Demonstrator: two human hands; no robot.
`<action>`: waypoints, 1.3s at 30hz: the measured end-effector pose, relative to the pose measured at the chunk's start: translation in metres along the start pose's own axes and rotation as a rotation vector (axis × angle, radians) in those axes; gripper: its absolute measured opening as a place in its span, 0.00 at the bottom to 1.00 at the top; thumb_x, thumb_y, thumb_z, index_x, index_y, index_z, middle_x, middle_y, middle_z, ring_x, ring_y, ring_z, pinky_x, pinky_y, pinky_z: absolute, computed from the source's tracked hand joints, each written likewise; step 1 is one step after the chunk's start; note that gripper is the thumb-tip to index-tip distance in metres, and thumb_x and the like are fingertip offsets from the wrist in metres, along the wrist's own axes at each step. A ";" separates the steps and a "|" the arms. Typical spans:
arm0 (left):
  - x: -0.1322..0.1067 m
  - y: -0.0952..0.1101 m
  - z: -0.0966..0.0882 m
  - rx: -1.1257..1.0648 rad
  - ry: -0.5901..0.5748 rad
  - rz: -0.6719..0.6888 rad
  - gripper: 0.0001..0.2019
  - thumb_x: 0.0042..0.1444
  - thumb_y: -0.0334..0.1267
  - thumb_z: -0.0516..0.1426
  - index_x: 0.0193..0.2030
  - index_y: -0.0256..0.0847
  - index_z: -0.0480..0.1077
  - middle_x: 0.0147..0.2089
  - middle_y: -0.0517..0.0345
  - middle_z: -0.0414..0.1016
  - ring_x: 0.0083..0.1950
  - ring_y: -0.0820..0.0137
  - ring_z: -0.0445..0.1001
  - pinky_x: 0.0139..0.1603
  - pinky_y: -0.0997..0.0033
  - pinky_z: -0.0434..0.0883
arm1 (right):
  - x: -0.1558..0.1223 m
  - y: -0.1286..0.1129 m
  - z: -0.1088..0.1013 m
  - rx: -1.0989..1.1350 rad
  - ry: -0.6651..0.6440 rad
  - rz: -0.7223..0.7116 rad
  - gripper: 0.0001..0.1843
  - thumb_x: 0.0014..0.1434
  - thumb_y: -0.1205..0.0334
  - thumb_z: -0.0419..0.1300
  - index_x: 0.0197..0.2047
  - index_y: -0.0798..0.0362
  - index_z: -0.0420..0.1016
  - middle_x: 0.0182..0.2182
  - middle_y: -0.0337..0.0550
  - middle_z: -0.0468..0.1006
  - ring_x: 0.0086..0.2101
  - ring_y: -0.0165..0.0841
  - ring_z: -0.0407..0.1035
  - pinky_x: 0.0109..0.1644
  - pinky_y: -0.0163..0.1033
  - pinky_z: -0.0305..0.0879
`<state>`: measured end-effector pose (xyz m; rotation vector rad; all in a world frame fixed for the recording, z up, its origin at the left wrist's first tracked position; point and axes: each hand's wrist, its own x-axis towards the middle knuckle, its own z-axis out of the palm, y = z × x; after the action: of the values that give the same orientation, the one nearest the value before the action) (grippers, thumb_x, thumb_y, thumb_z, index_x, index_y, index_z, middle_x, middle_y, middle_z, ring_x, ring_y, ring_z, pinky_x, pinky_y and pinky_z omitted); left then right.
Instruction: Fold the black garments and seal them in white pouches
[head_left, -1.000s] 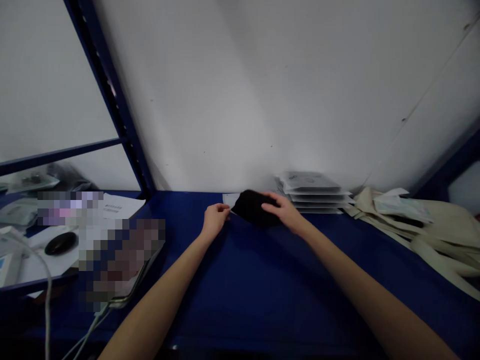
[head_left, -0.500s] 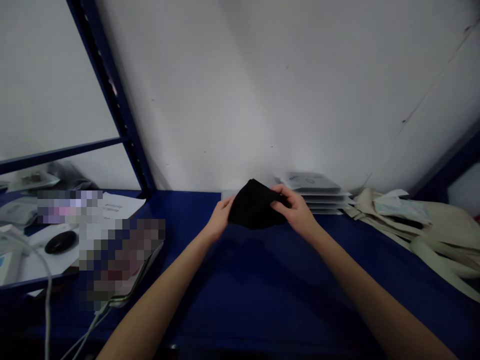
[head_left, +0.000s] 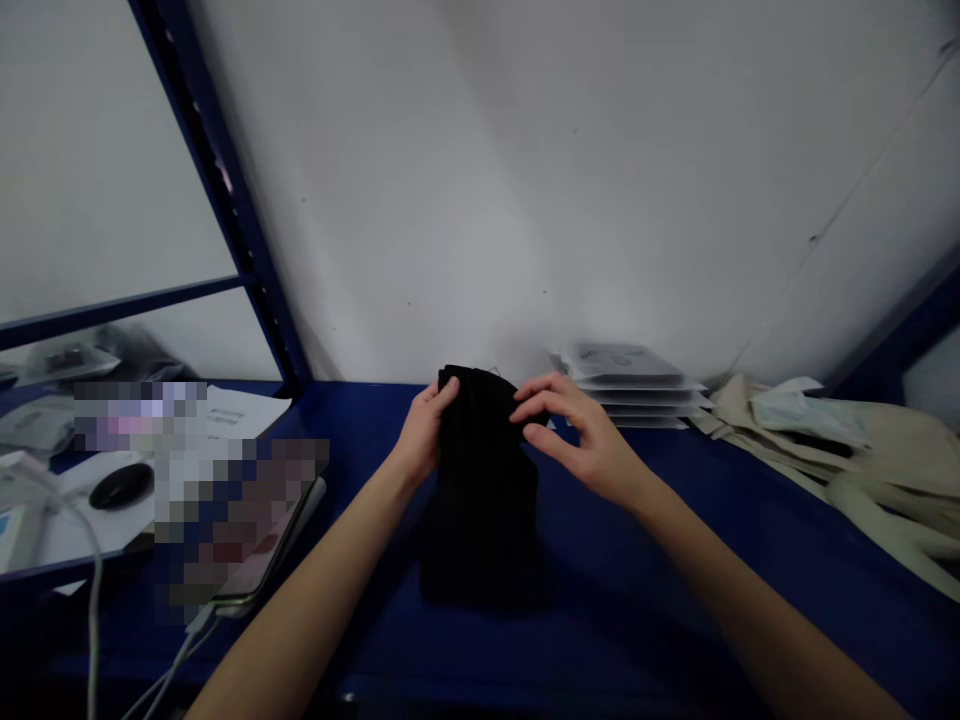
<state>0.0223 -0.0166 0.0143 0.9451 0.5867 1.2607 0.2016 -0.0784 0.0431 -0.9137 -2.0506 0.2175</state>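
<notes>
A piece of black cloth hangs from my left hand, its lower part reaching down over the blue tabletop. My left thumb lies across the cloth's gathered upper edge, with the fingers behind it out of sight. Beside the cloth's upper right edge is my right hand, its thumb and fingers apart and the fingertips at or close to the fabric. The dark folds blend together, so I cannot tell what kind of garment or cover it is.
Behind my right hand stands a stack of flat clear packets against the wall. Beige cloth with a small packet on it lies far right. At left are a phone with a white cable, a black mouse and papers.
The black cloth was bunched between both hands and now hangs unfolded downward from my left hand. My right hand has loosened its grip and its fingers have spread.
</notes>
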 end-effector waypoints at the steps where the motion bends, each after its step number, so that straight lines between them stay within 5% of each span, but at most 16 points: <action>1: -0.001 0.003 0.001 -0.039 0.006 0.002 0.15 0.46 0.45 0.63 0.35 0.36 0.72 0.31 0.56 0.76 0.33 0.69 0.74 0.38 0.72 0.69 | 0.000 0.002 0.001 -0.035 0.033 0.041 0.07 0.58 0.58 0.55 0.40 0.48 0.71 0.44 0.44 0.69 0.47 0.38 0.64 0.53 0.48 0.58; 6: -0.003 0.009 -0.001 -0.146 0.097 -0.038 0.11 0.54 0.44 0.57 0.33 0.37 0.71 0.26 0.59 0.74 0.30 0.71 0.74 0.36 0.73 0.71 | 0.000 0.014 0.016 0.130 -0.051 0.308 0.25 0.52 0.55 0.60 0.53 0.48 0.63 0.49 0.46 0.69 0.49 0.38 0.63 0.54 0.47 0.58; 11: 0.002 0.006 -0.005 -0.053 0.160 -0.038 0.11 0.53 0.44 0.57 0.35 0.37 0.71 0.27 0.58 0.74 0.31 0.70 0.74 0.36 0.73 0.70 | 0.002 0.018 0.026 0.442 -0.187 0.534 0.11 0.53 0.52 0.58 0.30 0.52 0.66 0.28 0.37 0.68 0.31 0.30 0.64 0.39 0.39 0.61; 14: 0.006 -0.003 -0.008 0.237 0.203 0.057 0.14 0.53 0.41 0.57 0.45 0.37 0.69 0.40 0.52 0.75 0.41 0.67 0.74 0.43 0.71 0.69 | 0.002 0.018 0.027 0.586 -0.181 0.610 0.13 0.54 0.51 0.58 0.28 0.52 0.65 0.25 0.35 0.67 0.28 0.28 0.63 0.36 0.36 0.60; 17: 0.010 -0.013 -0.012 0.670 0.244 0.178 0.23 0.52 0.35 0.57 0.56 0.38 0.62 0.56 0.45 0.67 0.53 0.63 0.69 0.53 0.64 0.65 | 0.001 0.020 0.025 0.629 -0.147 0.677 0.12 0.56 0.52 0.57 0.34 0.52 0.67 0.36 0.41 0.73 0.36 0.29 0.68 0.39 0.37 0.62; 19: 0.010 -0.018 -0.014 0.931 0.169 0.297 0.22 0.51 0.29 0.54 0.55 0.40 0.64 0.60 0.47 0.62 0.59 0.63 0.64 0.59 0.62 0.60 | 0.000 0.021 0.024 0.623 -0.183 0.704 0.12 0.59 0.53 0.55 0.41 0.51 0.69 0.44 0.44 0.74 0.41 0.31 0.68 0.43 0.38 0.63; 23: 0.007 -0.020 -0.012 1.088 -0.067 0.377 0.12 0.57 0.33 0.49 0.41 0.42 0.72 0.51 0.53 0.70 0.56 0.66 0.66 0.59 0.64 0.60 | -0.004 0.021 0.028 0.804 -0.385 0.677 0.15 0.60 0.57 0.54 0.51 0.49 0.66 0.52 0.47 0.70 0.47 0.32 0.69 0.50 0.41 0.62; 27: 0.006 -0.017 -0.010 1.062 -0.067 0.223 0.13 0.56 0.43 0.52 0.41 0.40 0.73 0.46 0.50 0.74 0.50 0.62 0.70 0.55 0.62 0.63 | -0.006 0.016 0.037 0.901 -0.530 0.553 0.17 0.59 0.62 0.55 0.52 0.51 0.66 0.53 0.47 0.70 0.49 0.32 0.69 0.56 0.43 0.58; 32: 0.008 -0.013 -0.019 1.138 -0.016 0.029 0.23 0.39 0.23 0.55 0.45 0.37 0.74 0.46 0.48 0.74 0.44 0.62 0.71 0.48 0.65 0.66 | -0.004 0.020 0.044 0.638 -0.366 0.590 0.08 0.58 0.64 0.54 0.41 0.55 0.70 0.40 0.45 0.75 0.40 0.31 0.71 0.47 0.40 0.63; 35: 0.009 -0.008 -0.024 1.080 0.013 -0.007 0.24 0.33 0.20 0.49 0.37 0.39 0.76 0.35 0.54 0.75 0.31 0.70 0.70 0.37 0.70 0.67 | -0.003 0.025 0.044 0.312 -0.176 0.650 0.07 0.55 0.67 0.55 0.39 0.55 0.69 0.34 0.42 0.74 0.33 0.29 0.69 0.40 0.38 0.64; 39: 0.012 -0.001 -0.029 0.879 0.056 -0.112 0.21 0.34 0.23 0.48 0.31 0.40 0.77 0.13 0.67 0.60 0.14 0.78 0.52 0.23 0.75 0.58 | -0.005 0.024 0.046 0.305 -0.343 0.768 0.12 0.56 0.71 0.49 0.42 0.56 0.68 0.33 0.43 0.75 0.25 0.26 0.68 0.29 0.33 0.63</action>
<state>0.0018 0.0027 0.0002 1.5663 1.2704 0.9141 0.1812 -0.0567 0.0001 -1.4999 -1.7846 1.1296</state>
